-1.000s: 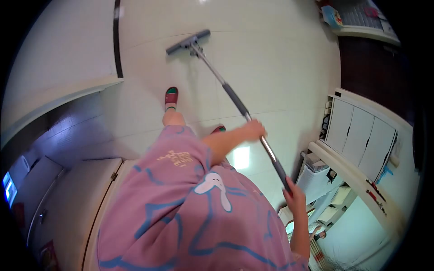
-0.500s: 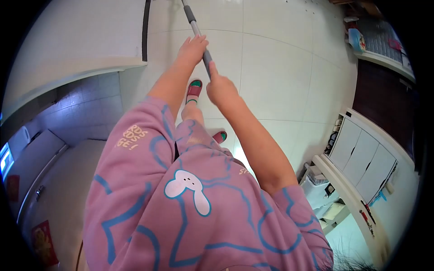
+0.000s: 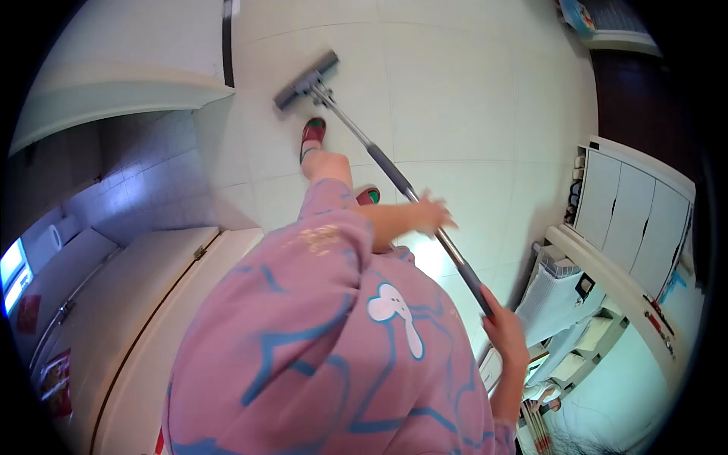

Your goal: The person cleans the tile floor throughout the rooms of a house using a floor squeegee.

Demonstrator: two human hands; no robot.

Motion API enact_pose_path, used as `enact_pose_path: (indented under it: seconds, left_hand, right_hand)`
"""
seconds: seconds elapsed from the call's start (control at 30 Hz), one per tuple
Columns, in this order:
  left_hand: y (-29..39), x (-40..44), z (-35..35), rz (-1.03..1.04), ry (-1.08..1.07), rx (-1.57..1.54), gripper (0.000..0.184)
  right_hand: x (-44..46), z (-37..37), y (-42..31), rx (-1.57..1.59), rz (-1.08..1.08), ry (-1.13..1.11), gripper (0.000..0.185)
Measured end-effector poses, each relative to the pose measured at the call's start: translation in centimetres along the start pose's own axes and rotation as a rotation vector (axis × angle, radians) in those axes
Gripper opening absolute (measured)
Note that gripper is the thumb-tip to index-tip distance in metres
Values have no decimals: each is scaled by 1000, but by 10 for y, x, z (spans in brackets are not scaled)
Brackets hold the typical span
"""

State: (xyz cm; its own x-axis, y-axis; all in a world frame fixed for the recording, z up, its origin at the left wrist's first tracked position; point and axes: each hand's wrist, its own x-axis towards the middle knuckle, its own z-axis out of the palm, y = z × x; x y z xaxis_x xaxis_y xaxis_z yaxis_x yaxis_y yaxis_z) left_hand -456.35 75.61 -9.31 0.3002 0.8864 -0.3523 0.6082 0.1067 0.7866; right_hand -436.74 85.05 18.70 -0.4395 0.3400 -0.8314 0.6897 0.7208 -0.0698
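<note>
A grey flat-headed sponge mop (image 3: 356,130) slants across the view, its wide head resting on the floor just beyond my red slipper (image 3: 313,130). My right hand (image 3: 504,326) is wrapped around the dark grip at the upper end of its pole. Farther down, my left hand (image 3: 432,212) lies across the pole at its bare metal stretch. Its fingers are spread and blurred by motion, and whether the palm touches the pole is hidden. My other slipper (image 3: 368,196) shows behind the first.
Pale floor tiles (image 3: 455,91) stretch ahead. A white cabinet (image 3: 626,212) stands at the right, with a ledge and a lidded bin-like container (image 3: 550,303) below it. A wall end (image 3: 229,45) juts in at the left, above a white door-like panel (image 3: 152,280).
The mop has been drawn back toward me, bringing its head into view. My right hand has moved down and right; my left hand has swung right along the pole, its fingers spread.
</note>
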Motion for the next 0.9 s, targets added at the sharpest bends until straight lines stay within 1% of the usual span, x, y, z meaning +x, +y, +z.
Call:
enact_pose_path:
  seconds: [0.03,0.07,0.1,0.13,0.17,0.2,0.23,0.3,0.33,0.37,0.4,0.43,0.5,0.53,0.57,0.6,0.63,0.67,0.7,0.73,0.77,0.8,0.83,0.87,0.9]
  left_hand:
    - [38,16,7,104,-43,2,74]
    - [66,40,30,214,-71,-105,75]
    - [101,53,36,270,-173,-188,73]
    - [130,65,48,335,-238,-242,72]
    - [159,69,53,366,-285,-236,71]
    - [179,72,64,412,-298,-330,67]
    - [195,76,73,473,-316,-365,45]
    - [208,66,76,539,-315,-217,29]
    - [207,63,83,550,-314,-210,29]
    - [201,64,95,503,-319,-159,22]
    - [193,61,105,458,-330,-108,14]
    - [180,55,108,446,-289,-105,13]
    - [149,37,96,436,-224,-48,13]
    - [130,21,83,363,-227,-26,13]
    - [105,11,86,343,-148,-2,12]
    - [80,-1,83,228,-128,31,12]
    - [45,-7,95,203,-66,66,11]
    - [17,-24,86,113,-80,93,11]
    - [-8,-47,76,52,25,135,10]
    - [-40,-68,66,47,61,207,9]
    - [-60,-91,46,-68,72,326,8]
    - [-82,-115,30,-78,129,286,8]
    - [-102,-133,14,-183,172,296,8]
    - [-128,-149,6,-209,221,520,9]
    - [-144,-160,-14,-343,152,523,10]
  right_hand:
    - [-34,-10,13,0,66,10,68]
    - [-67,-12,30,-14,75,58,68]
    - [-97,-15,38,-50,172,40,67]
    - [-127,-10,53,-82,212,74,68]
    - [-152,-9,58,-94,269,64,67]
    - [-173,-6,62,-107,328,54,65]
    - [-188,2,65,-106,340,63,65]
    - [-213,17,64,186,460,123,60]
    - [-216,31,64,164,389,163,58]
    - [-213,47,66,141,317,204,57]
    - [-205,55,61,165,362,172,56]
    - [-196,64,58,173,376,178,56]
    - [-177,79,52,165,317,192,59]
    - [-163,86,43,164,263,192,60]
    - [-142,90,28,165,212,196,60]
    - [-120,97,11,254,202,181,60]
    - [-99,103,-7,344,201,164,59]
    - [-79,106,-29,363,178,155,56]
    - [-57,112,-48,397,136,158,55]
    - [-34,119,-67,481,88,149,57]
    - [-10,122,-88,543,43,113,60]
    - [11,118,-114,565,31,118,60]
    - [34,124,-134,590,-3,128,60]
    - [51,115,-162,653,1,100,59]
    - [69,116,-183,713,-60,117,58]
